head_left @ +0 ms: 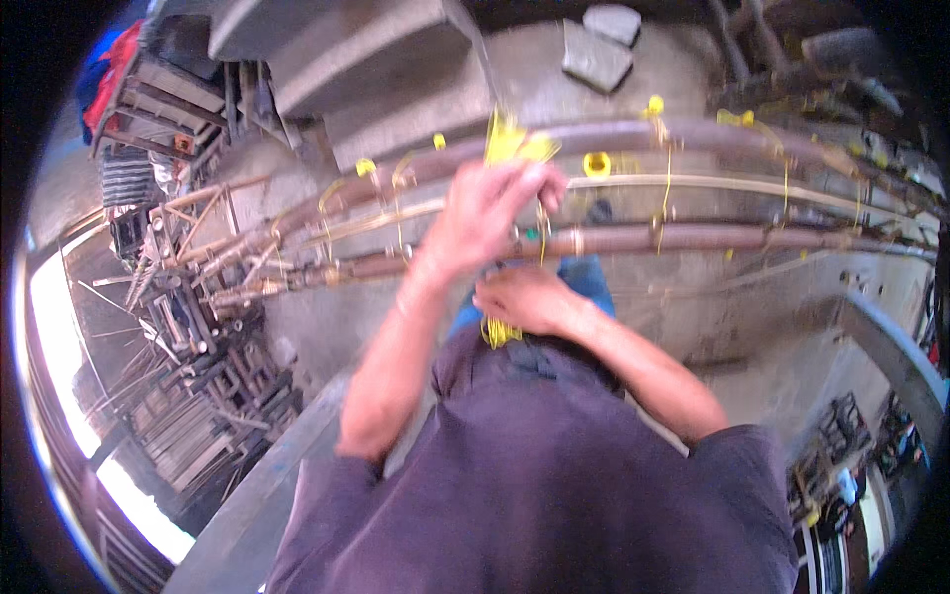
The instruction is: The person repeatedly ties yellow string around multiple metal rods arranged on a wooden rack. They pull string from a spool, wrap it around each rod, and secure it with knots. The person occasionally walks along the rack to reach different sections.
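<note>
My left hand (485,213) reaches over two long brown poles, its fingers curled and blurred by motion. What lies between them is hidden. Just beyond its fingertips is a bunch of yellow cord (515,142) at the far pole (594,134). My right hand (524,299) is closed at my waist, on a looped hank of yellow cord (501,333) that hangs below its fingers. The near pole (633,239) runs crosswise just past this hand. Thin yellow strands cross between the poles in several places, with small knots along the far one.
A yellow ring-shaped roll (597,164) shows between the poles, beside a pale thin strip (693,181). Concrete steps (376,89) and loose stone slabs (597,57) lie beyond. Piled bars and frames (188,436) are at left; a grey metal beam (896,356) stands at right.
</note>
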A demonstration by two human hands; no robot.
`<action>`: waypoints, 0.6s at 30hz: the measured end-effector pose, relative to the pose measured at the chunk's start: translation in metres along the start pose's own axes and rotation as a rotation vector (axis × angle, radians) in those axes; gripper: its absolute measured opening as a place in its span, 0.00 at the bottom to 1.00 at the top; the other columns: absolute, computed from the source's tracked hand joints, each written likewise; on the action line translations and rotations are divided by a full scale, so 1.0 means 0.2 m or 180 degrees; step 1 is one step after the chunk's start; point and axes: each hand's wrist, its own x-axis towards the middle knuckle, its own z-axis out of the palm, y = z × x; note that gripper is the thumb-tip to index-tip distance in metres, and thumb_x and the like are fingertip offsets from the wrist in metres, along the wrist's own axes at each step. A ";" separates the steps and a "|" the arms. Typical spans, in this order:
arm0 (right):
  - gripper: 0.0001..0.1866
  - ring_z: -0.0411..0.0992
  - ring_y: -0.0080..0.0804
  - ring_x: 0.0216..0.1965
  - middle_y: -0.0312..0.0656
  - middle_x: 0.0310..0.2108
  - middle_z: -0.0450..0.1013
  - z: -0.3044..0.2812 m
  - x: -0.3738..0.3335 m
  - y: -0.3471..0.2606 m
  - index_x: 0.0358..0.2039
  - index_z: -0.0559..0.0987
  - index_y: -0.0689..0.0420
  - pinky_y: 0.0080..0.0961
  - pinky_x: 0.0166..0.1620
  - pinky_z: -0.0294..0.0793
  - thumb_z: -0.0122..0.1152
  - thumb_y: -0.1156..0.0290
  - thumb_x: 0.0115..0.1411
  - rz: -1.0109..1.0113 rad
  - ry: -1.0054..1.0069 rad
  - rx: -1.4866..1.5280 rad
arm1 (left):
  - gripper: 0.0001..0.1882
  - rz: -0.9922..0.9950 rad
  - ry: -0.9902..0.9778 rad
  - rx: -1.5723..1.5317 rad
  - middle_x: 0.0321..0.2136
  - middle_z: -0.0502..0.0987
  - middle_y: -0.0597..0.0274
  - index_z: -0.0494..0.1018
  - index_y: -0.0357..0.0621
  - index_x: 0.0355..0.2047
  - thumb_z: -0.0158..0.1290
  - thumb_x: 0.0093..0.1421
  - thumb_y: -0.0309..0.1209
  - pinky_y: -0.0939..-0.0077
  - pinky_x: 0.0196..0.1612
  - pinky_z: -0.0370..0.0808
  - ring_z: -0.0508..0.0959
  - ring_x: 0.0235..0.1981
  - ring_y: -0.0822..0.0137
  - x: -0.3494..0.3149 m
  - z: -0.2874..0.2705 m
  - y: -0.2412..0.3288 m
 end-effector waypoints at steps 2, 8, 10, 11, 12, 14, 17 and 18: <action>0.14 0.74 0.49 0.30 0.48 0.25 0.74 0.00 -0.03 0.03 0.22 0.74 0.56 0.48 0.34 0.72 0.50 0.59 0.57 0.0195 0.0311 0.0127 | 0.16 0.0478 -0.0139 0.1213 0.25 0.73 0.64 0.72 0.39 0.30 0.44 0.65 0.39 0.68 0.33 0.71 0.73 0.26 0.66 0.29 -0.07 -0.06; 0.10 0.75 0.46 0.28 0.47 0.22 0.74 0.10 -0.08 0.04 0.18 0.74 0.57 0.41 0.32 0.74 0.56 0.64 0.48 0.0299 0.0336 -0.0497 | 0.15 -0.1729 -0.0647 -0.0374 0.24 0.70 0.72 0.73 0.42 0.34 0.44 0.62 0.40 0.73 0.23 0.66 0.68 0.20 0.72 0.68 -0.11 -0.70; 0.17 0.69 0.47 0.45 0.49 0.41 0.70 0.11 -0.09 0.00 0.38 0.75 0.56 0.39 0.43 0.71 0.59 0.69 0.44 0.0337 0.0353 -0.0743 | 0.18 -0.1137 -0.1292 0.1009 0.29 0.74 0.70 0.74 0.42 0.38 0.44 0.63 0.44 0.75 0.27 0.70 0.73 0.24 0.72 0.71 -0.25 -0.64; 0.25 0.65 0.47 0.51 0.50 0.49 0.67 0.09 -0.12 -0.10 0.47 0.74 0.55 0.38 0.49 0.70 0.60 0.70 0.44 0.0460 0.0401 -0.0735 | 0.23 -0.1630 -0.0810 0.0821 0.38 0.78 0.61 0.74 0.40 0.44 0.44 0.63 0.47 0.74 0.39 0.74 0.77 0.36 0.69 0.64 -0.33 -0.60; 0.32 0.63 0.46 0.54 0.49 0.53 0.63 0.08 -0.15 -0.18 0.54 0.68 0.54 0.38 0.52 0.67 0.61 0.71 0.45 0.0371 0.0315 0.0038 | 0.24 -0.1206 -0.0657 0.1312 0.40 0.78 0.57 0.73 0.41 0.47 0.43 0.63 0.48 0.71 0.45 0.73 0.77 0.41 0.64 0.57 -0.49 -0.60; 0.43 0.60 0.37 0.57 0.45 0.62 0.55 0.18 -0.10 -0.31 0.65 0.55 0.54 0.35 0.57 0.61 0.63 0.71 0.49 0.0828 0.0296 0.3001 | 0.25 -0.0606 -0.0356 0.1743 0.43 0.78 0.52 0.73 0.43 0.48 0.43 0.62 0.49 0.66 0.52 0.71 0.76 0.47 0.58 0.44 -0.80 -0.64; 0.39 0.60 0.35 0.56 0.47 0.59 0.59 0.62 0.35 -0.31 0.61 0.57 0.59 0.31 0.54 0.63 0.63 0.70 0.51 0.2569 0.2198 0.4126 | 0.22 -0.0332 -0.0042 0.1706 0.42 0.78 0.51 0.74 0.43 0.46 0.44 0.62 0.47 0.65 0.50 0.71 0.77 0.46 0.56 0.16 -0.97 -0.54; 0.34 0.63 0.34 0.53 0.48 0.55 0.63 0.74 0.47 -0.21 0.58 0.61 0.61 0.28 0.52 0.64 0.62 0.70 0.52 0.3010 0.2022 0.3978 | 0.22 -0.0209 0.0012 0.1689 0.42 0.78 0.51 0.74 0.43 0.46 0.45 0.63 0.46 0.66 0.49 0.72 0.77 0.45 0.58 0.07 -0.98 -0.55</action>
